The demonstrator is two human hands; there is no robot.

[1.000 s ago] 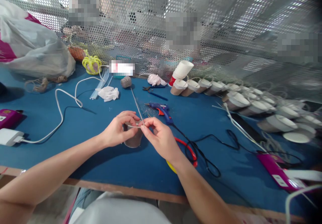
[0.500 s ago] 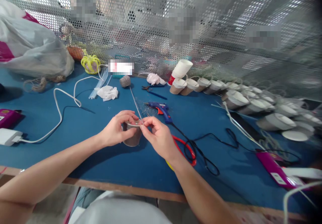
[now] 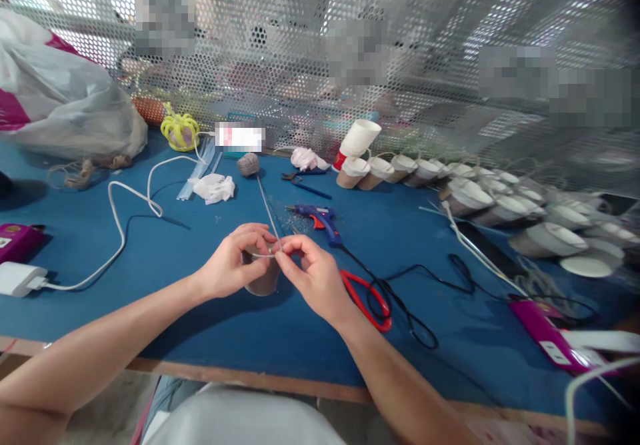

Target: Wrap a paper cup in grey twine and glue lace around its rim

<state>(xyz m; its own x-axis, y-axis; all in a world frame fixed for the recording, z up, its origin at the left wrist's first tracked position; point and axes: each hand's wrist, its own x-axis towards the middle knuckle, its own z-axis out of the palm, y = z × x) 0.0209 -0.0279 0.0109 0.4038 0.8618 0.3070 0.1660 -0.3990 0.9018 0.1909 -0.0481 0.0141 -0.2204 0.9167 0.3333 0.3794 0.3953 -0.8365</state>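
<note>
A small grey-brown cup [image 3: 263, 283] stands on the blue table between my hands. My left hand [image 3: 237, 258] is closed around its left side and rim, fingertips over the top edge. With thumb and forefinger, my right hand [image 3: 307, 265] pinches a thin grey cord [image 3: 269, 208] at the cup's right rim. From there the cord runs taut up to a ball of grey twine [image 3: 248, 164]. A blue glue gun [image 3: 320, 217] with a red trigger lies just beyond my right hand.
Blue-handled pliers [image 3: 307, 184] and crumpled tissue [image 3: 214, 188] lie behind the cup. Rows of cord-wrapped paper cups [image 3: 465, 197] stand at the right. Red-handled scissors [image 3: 367, 302] and a black cable [image 3: 425, 272] are by my right forearm. A perforated metal screen [image 3: 280, 65] closes off the back.
My right hand has shifted slightly left along the cup's rim, still pinching the cord. The view has moved a little; the cup and left hand stay nearly in place.
</note>
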